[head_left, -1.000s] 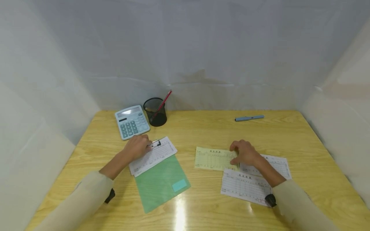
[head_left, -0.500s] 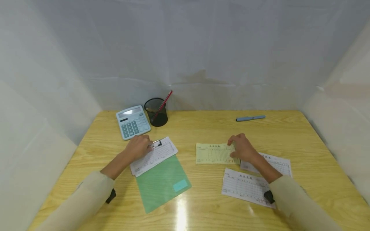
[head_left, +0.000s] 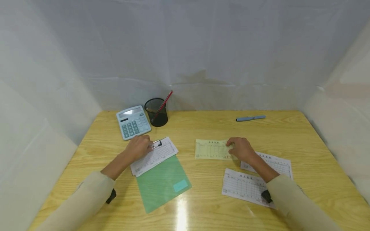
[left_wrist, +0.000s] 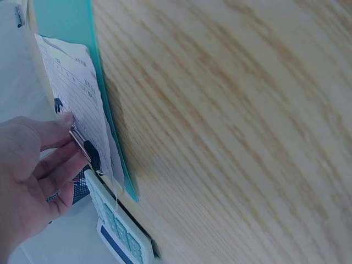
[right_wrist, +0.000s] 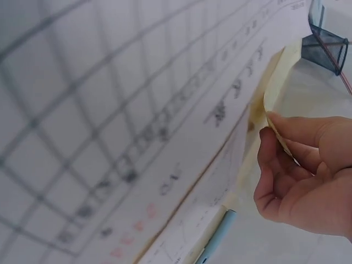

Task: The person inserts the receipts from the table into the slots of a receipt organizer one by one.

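Yellow sheet [head_left: 212,149] drawn clear of the nearer white sheet [head_left: 244,187]

Over the last second, your right hand [head_left: 242,149] has slid it farther up the table [head_left: 214,128], so the two no longer meet; that probably leaves it a separate piece, easier to handle. Your right thumb and fingers pinch its right end; whether it touches the other white sheet [head_left: 277,164], your hand hides. Your left hand [head_left: 138,147] has stayed put, thumb and fingers clamped on the metal clip [head_left: 157,144] of the green clipboard [head_left: 162,179]. White papers [head_left: 150,162] lie on that board at the clip. Beyond it, the black mesh cup [head_left: 158,121] holds a red pencil [head_left: 167,98], leaning out over the rim.
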The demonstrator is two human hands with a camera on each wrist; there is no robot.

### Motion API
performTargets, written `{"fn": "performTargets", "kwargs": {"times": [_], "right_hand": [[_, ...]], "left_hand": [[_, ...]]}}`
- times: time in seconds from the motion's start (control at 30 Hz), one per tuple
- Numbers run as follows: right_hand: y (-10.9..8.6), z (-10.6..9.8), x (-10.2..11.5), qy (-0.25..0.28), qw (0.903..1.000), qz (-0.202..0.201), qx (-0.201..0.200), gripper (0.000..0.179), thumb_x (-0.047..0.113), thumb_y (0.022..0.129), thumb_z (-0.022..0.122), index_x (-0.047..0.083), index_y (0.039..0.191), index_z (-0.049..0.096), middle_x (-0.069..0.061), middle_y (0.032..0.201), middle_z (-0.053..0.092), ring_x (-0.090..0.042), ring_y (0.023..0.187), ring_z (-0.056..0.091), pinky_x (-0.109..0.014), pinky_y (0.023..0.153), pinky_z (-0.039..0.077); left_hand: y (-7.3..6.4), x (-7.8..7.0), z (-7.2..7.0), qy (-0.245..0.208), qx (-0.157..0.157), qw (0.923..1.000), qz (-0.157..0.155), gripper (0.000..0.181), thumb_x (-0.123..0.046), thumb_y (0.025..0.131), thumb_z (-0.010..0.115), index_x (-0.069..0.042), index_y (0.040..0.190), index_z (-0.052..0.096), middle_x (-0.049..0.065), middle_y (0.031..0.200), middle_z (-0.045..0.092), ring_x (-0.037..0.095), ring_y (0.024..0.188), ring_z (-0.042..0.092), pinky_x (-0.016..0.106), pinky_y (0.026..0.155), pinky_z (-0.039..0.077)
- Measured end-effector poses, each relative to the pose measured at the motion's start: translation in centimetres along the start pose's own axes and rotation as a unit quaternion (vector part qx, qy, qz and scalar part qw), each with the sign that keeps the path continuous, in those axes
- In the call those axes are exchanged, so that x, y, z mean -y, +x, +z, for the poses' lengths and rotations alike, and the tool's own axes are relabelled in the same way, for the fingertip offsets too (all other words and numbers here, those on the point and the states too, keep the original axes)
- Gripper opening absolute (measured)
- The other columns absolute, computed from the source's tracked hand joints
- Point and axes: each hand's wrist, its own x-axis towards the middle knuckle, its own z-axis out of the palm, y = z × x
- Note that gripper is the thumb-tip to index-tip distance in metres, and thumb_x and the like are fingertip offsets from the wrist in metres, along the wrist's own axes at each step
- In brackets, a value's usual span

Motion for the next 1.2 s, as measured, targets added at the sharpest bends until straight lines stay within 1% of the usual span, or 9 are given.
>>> {"fn": "performTargets", "kwargs": {"times": [0.03, 0.13, 0.3, 0.5, 0.63, 0.8, 0.93, 1.03, 1.2], "right_hand": [[0.0, -0.1, 0.0, 0.002, 1.0, 0.0, 0.003, 0.021, 0.003, 0.084, 0.066, 0.001, 0.106, 0.066, -0.02, 0.108, 0.068, -0.031, 0.086, 0.062, -0.043, 0.081, 0.049], [0.1, -0.5, 0.1, 0.013, 0.9999, -0.007, 0.003, 0.024, 0.004, 0.087, 0.064, 0.0, 0.11, 0.064, -0.021, 0.109, 0.066, -0.023, 0.074, 0.058, -0.035, 0.069, 0.048], [0.0, -1.5, 0.6, 0.047, 0.9987, -0.018, -0.01, 0.024, 0.006, 0.089, 0.062, 0.002, 0.112, 0.063, -0.022, 0.117, 0.061, -0.023, 0.079, 0.059, -0.029, 0.058, 0.047], [0.0, -2.4, 1.9, 0.096, 0.9945, -0.031, -0.027, 0.024, 0.009, 0.088, 0.064, 0.005, 0.111, 0.065, -0.019, 0.112, 0.063, -0.016, 0.067, 0.051, -0.03, 0.053, 0.041], [0.2, -2.4, 2.6, 0.122, 0.9906, -0.059, -0.022, 0.023, 0.009, 0.088, 0.065, 0.004, 0.11, 0.066, -0.019, 0.117, 0.062, -0.015, 0.067, 0.052, -0.03, 0.058, 0.043], [0.4, -2.4, 4.1, 0.166, 0.9818, -0.093, -0.002, 0.024, 0.008, 0.088, 0.065, 0.002, 0.111, 0.065, -0.02, 0.119, 0.061, -0.016, 0.067, 0.056, -0.029, 0.062, 0.046], [0.7, -2.3, 5.6, 0.207, 0.9715, -0.113, 0.025, 0.025, 0.008, 0.088, 0.065, 0.002, 0.112, 0.065, -0.02, 0.119, 0.06, -0.01, 0.054, 0.045, -0.026, 0.059, 0.043], [1.1, -1.8, 6.7, 0.227, 0.9658, -0.116, 0.049, 0.025, 0.008, 0.088, 0.065, 0.002, 0.112, 0.065, -0.019, 0.12, 0.06, -0.007, 0.048, 0.032, -0.025, 0.056, 0.039], [2.1, -0.1, 7.9, 0.227, 0.9635, -0.109, 0.09, 0.024, 0.008, 0.087, 0.066, 0.003, 0.111, 0.065, -0.017, 0.116, 0.063, -0.008, 0.049, 0.034, -0.025, 0.055, 0.038]], "left_hand": [[0.0, 0.0, 0.0, 0.0, -0.003, 1.0, 0.002, 0.014, -0.012, 0.081, 0.071, -0.004, 0.092, 0.074, 0.007, 0.078, 0.063, 0.015, 0.063, 0.051, 0.03, 0.061, 0.044], [0.0, -0.1, 0.0, 0.002, -0.012, 0.9999, 0.011, 0.014, -0.011, 0.08, 0.072, -0.003, 0.091, 0.074, 0.007, 0.077, 0.062, 0.014, 0.062, 0.05, 0.029, 0.06, 0.043], [0.0, 0.0, -0.1, -0.008, -0.004, 1.0, 0.005, 0.014, -0.012, 0.081, 0.072, -0.004, 0.091, 0.074, 0.007, 0.078, 0.063, 0.015, 0.063, 0.052, 0.031, 0.062, 0.045], [0.0, 0.2, 0.0, -0.022, 0.007, 0.9996, -0.015, 0.016, -0.014, 0.082, 0.071, -0.006, 0.095, 0.074, 0.005, 0.08, 0.063, 0.014, 0.065, 0.051, 0.032, 0.065, 0.045], [-0.1, 0.1, -0.1, -0.02, 0.005, 0.9997, -0.012, 0.016, -0.016, 0.082, 0.072, -0.007, 0.094, 0.074, 0.004, 0.078, 0.062, 0.013, 0.064, 0.049, 0.03, 0.063, 0.044], [0.0, 0.0, 0.2, -0.028, -0.009, 0.9995, 0.009, 0.012, -0.014, 0.081, 0.072, -0.006, 0.091, 0.074, 0.004, 0.076, 0.061, 0.013, 0.063, 0.049, 0.027, 0.059, 0.042], [0.3, -0.2, 0.4, -0.032, -0.017, 0.9991, 0.021, 0.011, -0.013, 0.081, 0.072, -0.007, 0.09, 0.073, 0.004, 0.078, 0.061, 0.013, 0.064, 0.05, 0.027, 0.059, 0.042], [0.6, -0.5, 0.4, -0.037, -0.015, 0.999, 0.02, 0.009, -0.013, 0.081, 0.072, -0.009, 0.089, 0.073, 0.004, 0.078, 0.061, 0.012, 0.063, 0.049, 0.026, 0.059, 0.041], [1.5, -0.9, 0.2, -0.047, -0.011, 0.9985, 0.024, 0.008, -0.014, 0.081, 0.072, -0.01, 0.087, 0.073, 0.003, 0.077, 0.061, 0.012, 0.064, 0.05, 0.026, 0.058, 0.041]]}}
